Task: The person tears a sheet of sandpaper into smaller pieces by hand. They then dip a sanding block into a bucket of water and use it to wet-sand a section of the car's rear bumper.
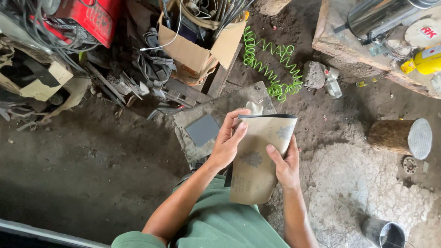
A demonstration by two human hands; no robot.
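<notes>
Head view shows a person in green trousers over a dirt floor (92,170), with a sheet of sandpaper (257,160) held by both hands in the middle of the picture. The sheet is curled, its brown paper back turned to the camera and its dark gritty face visible only as a thin edge along the top.

The left hand (228,143) grips the left edge of the sheet, fingers laid flat over the paper back near the top corner. The right hand (285,164) clasps the right edge, thumb on the back and the other fingers hidden behind the sheet.

Just beside the left hand, at 9 o'clock from the sheet, a small dark grey square piece (202,130) lies on a flat stone slab (220,108) on the floor. At 12 o'clock from the sheet a green coiled hose (271,69) runs over the ground, and further at 11 o'clock stands an open cardboard box (197,50) full of cables. A red machine (94,18) is at the upper left corner. At 3 o'clock, well apart from the hands, a short log (397,135) lies on its side, and at 5 o'clock stands a small metal bucket (383,233). At 1 o'clock a bench (335,50) carries a shiny steel cylinder (381,16) and a yellow can (425,62).
</notes>
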